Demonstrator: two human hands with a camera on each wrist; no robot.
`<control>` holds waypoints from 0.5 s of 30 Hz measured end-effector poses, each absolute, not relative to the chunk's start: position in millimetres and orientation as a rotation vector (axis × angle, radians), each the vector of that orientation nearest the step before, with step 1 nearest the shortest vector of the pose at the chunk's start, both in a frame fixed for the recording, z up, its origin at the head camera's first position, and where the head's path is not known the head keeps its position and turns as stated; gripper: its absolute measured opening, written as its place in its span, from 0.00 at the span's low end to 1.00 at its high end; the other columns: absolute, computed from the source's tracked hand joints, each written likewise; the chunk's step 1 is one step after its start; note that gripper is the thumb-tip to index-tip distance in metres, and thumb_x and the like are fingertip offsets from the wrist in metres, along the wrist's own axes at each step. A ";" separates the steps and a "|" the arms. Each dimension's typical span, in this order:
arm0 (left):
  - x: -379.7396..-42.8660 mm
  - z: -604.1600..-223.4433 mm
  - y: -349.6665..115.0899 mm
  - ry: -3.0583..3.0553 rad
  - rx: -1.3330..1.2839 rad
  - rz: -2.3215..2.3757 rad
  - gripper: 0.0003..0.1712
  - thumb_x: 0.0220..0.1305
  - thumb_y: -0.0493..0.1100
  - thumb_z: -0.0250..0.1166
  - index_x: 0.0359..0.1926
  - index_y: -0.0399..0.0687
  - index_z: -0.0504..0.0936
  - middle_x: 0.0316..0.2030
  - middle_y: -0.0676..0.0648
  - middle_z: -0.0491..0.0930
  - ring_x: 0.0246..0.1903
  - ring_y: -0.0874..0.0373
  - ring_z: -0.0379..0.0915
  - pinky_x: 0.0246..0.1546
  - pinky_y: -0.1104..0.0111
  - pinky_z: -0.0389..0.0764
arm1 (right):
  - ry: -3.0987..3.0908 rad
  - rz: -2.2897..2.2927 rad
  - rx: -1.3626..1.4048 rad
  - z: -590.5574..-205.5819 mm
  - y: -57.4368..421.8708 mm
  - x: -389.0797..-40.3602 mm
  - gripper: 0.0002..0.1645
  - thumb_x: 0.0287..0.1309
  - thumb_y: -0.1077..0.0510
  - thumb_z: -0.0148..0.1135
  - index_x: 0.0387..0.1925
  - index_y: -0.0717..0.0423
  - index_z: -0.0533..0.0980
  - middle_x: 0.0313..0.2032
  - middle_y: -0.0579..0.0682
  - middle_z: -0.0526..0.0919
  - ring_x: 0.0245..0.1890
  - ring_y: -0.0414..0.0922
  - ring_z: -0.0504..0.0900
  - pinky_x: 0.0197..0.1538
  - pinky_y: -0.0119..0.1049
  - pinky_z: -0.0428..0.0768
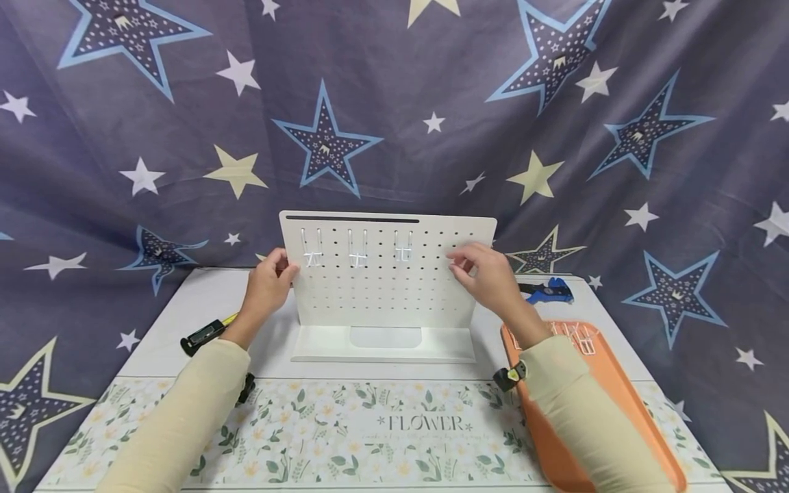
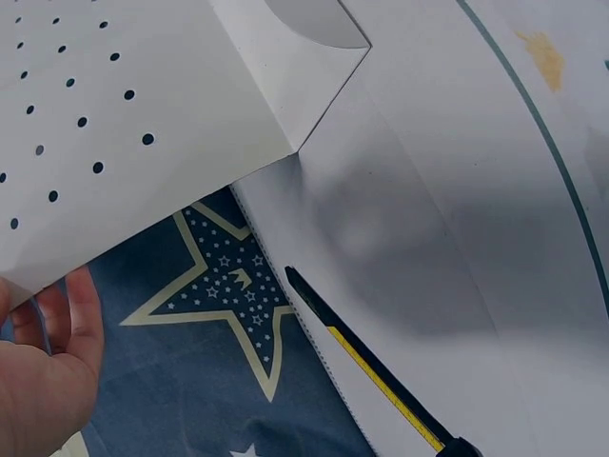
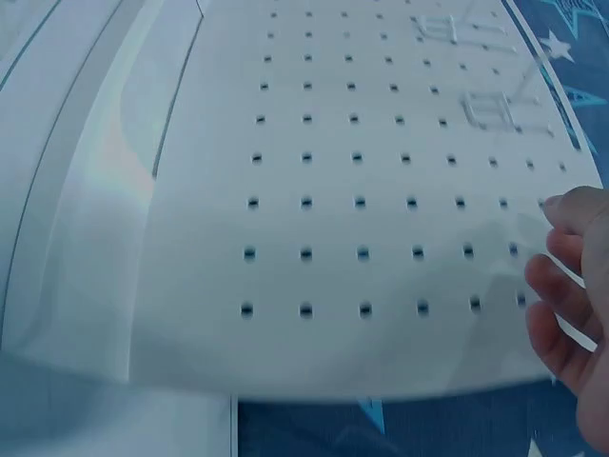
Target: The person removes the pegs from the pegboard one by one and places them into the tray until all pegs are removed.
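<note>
In the head view, a white pegboard (image 1: pixel 382 287) is standing upright toward the far edge of the table (image 1: pixel 154 356), about midway between its side edges. Three hooks (image 1: pixel 357 259) are hanging in its upper rows. Its left edge is being pinched by the left hand (image 1: pixel 268 281); the right hand (image 1: pixel 487 274) is being held before its upper right part, fingers loosely bent, nothing visible between them. More hooks (image 1: pixel 582 335) are lying in an orange tray (image 1: pixel 635 404) along the table's right edge.

The board is probably stiff, fairly light and smooth enough to be slipping under a loose touch; it seems best taken by both side edges. The hooks look thin and light, better suited to fingertips.

In the left wrist view, the board's edge is being gripped, fingers behind it and thumb in front.

In the right wrist view, the thumb is being held close to the holes; whether they are being touched cannot be told.
</note>
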State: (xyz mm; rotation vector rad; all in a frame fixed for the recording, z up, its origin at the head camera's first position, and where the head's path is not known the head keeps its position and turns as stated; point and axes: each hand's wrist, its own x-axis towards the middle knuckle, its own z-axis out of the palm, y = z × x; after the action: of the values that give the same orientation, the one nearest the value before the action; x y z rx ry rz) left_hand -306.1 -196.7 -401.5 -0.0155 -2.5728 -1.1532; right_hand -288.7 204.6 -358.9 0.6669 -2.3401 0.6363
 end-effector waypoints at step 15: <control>-305.4 -399.3 -195.2 -2.588 0.000 -1.168 0.12 0.79 0.44 0.54 0.54 0.42 0.75 0.41 0.40 0.80 0.38 0.49 0.78 0.38 0.64 0.78 | -2.249 0.579 0.661 -361.4 144.7 -297.1 0.13 0.56 0.61 0.74 0.44 0.51 0.85 0.39 0.47 0.87 0.33 0.42 0.85 0.35 0.37 0.83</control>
State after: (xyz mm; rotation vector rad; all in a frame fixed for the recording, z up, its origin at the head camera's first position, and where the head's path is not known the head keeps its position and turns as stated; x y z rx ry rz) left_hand -305.4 -195.2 -399.3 -0.0002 -2.5883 -1.1679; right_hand -297.1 144.7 -361.4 0.6608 -2.2493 0.5789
